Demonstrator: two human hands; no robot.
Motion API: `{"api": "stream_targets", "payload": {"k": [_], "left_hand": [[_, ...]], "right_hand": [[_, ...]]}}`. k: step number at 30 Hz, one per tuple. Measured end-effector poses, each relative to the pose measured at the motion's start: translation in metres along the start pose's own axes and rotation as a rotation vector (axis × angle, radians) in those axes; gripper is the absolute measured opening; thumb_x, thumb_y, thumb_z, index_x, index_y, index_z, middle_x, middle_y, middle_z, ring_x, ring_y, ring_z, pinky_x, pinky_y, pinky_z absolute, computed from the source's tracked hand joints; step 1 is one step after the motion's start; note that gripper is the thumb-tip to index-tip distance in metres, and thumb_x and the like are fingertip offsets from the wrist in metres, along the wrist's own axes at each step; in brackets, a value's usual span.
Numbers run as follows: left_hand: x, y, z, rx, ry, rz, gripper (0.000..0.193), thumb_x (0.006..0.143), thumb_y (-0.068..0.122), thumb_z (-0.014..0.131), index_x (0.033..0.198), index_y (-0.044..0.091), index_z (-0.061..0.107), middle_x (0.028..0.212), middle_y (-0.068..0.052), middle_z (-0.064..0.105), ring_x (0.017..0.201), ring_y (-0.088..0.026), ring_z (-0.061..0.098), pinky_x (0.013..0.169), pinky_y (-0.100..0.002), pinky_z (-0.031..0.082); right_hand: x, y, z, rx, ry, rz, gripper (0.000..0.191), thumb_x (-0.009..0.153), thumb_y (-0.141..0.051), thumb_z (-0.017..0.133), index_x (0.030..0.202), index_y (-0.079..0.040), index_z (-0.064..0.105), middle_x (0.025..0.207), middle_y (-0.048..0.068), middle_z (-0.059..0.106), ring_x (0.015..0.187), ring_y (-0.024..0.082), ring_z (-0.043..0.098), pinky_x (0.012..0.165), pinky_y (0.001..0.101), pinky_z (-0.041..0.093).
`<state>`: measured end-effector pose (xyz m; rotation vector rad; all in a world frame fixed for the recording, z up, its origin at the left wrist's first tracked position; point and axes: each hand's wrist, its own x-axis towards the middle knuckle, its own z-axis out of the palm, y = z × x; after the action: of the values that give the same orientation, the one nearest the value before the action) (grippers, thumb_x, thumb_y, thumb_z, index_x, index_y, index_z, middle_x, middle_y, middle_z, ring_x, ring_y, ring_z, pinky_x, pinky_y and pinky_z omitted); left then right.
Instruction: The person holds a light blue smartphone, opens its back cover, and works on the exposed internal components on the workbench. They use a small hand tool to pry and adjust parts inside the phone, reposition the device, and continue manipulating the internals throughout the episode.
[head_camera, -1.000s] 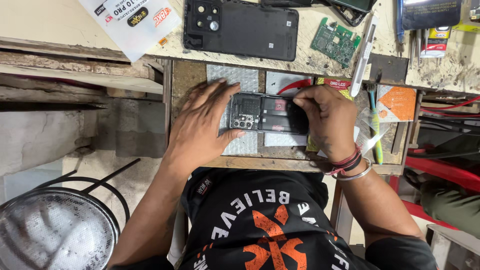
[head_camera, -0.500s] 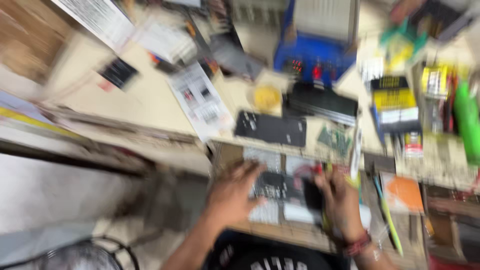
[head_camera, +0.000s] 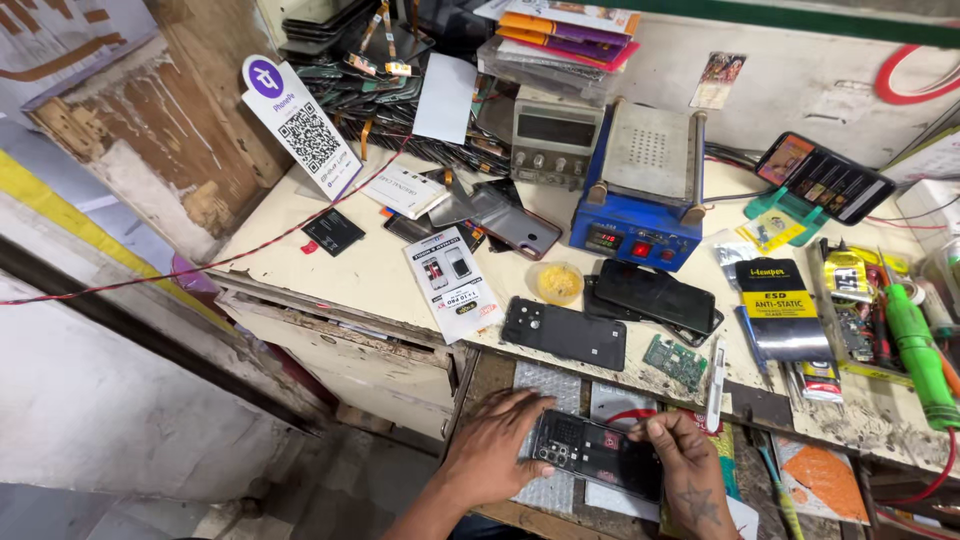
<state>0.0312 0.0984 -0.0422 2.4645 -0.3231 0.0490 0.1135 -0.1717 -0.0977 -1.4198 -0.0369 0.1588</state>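
An opened dark phone (head_camera: 598, 452) with its back cover off lies over bubble wrap in an open drawer, at the bottom centre of the head view. My left hand (head_camera: 492, 452) holds the phone's left end, fingers spread along its edge. My right hand (head_camera: 686, 470) rests on the phone's right end, fingertips pinched at its upper edge; whether they hold a small tool I cannot tell. A black phone back cover (head_camera: 564, 334) and a green circuit board (head_camera: 675, 361) lie on the bench just above the drawer.
The cream workbench (head_camera: 350, 265) carries a blue heating station (head_camera: 638, 190), a grey power unit (head_camera: 555, 135), a black phone (head_camera: 655, 295), a leaflet (head_camera: 453, 272), a payment code stand (head_camera: 303, 125), a pile of phone parts (head_camera: 380, 80) and tools with a green-handled one (head_camera: 915, 350) at right.
The camera has tilted up from the drawer to take in the whole bench. Both hands stay on the opened phone in the drawer.
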Motion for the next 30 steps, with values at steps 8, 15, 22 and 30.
{"api": "stream_targets", "payload": {"k": [8, 15, 22, 30], "left_hand": [[-0.001, 0.001, 0.000, -0.026, 0.005, 0.000, 0.083, 0.079, 0.038, 0.084, 0.148, 0.012, 0.047, 0.151, -0.016, 0.052, 0.144, -0.035, 0.042, 0.118, -0.048, 0.031], [0.000, 0.000, 0.002, -0.019, -0.007, -0.012, 0.084, 0.081, 0.042, 0.083, 0.150, 0.014, 0.046, 0.152, -0.015, 0.050, 0.145, -0.034, 0.040, 0.118, -0.049, 0.030], [0.002, 0.007, -0.003, -0.027, -0.028, -0.035, 0.086, 0.079, 0.044, 0.084, 0.150, 0.016, 0.045, 0.154, -0.014, 0.048, 0.146, -0.033, 0.040, 0.118, -0.048, 0.031], [0.012, 0.001, 0.007, 0.019, -0.109, -0.144, 0.087, 0.074, 0.040, 0.088, 0.146, 0.019, 0.045, 0.154, -0.010, 0.046, 0.143, -0.032, 0.039, 0.116, -0.048, 0.032]], "right_hand": [[-0.003, 0.004, -0.004, 0.167, 0.015, -0.021, 0.016, 0.103, -0.012, 0.058, 0.098, 0.002, 0.064, 0.091, 0.013, 0.072, 0.089, 0.021, 0.066, 0.089, 0.0352, 0.051], [-0.012, -0.007, -0.001, 0.274, -0.037, -0.196, 0.013, 0.103, -0.012, 0.059, 0.099, 0.000, 0.062, 0.082, 0.013, 0.068, 0.083, 0.024, 0.068, 0.084, 0.0399, 0.055], [-0.037, -0.001, -0.015, 0.027, -0.122, 0.090, 0.008, 0.092, -0.004, 0.064, 0.092, 0.004, 0.068, 0.081, 0.020, 0.078, 0.068, 0.025, 0.075, 0.064, 0.0391, 0.063], [-0.060, 0.011, -0.046, -0.003, -0.306, 0.261, 0.031, 0.077, 0.008, 0.082, 0.106, 0.000, 0.073, 0.080, 0.008, 0.076, 0.075, 0.015, 0.074, 0.069, 0.0295, 0.059]]}}
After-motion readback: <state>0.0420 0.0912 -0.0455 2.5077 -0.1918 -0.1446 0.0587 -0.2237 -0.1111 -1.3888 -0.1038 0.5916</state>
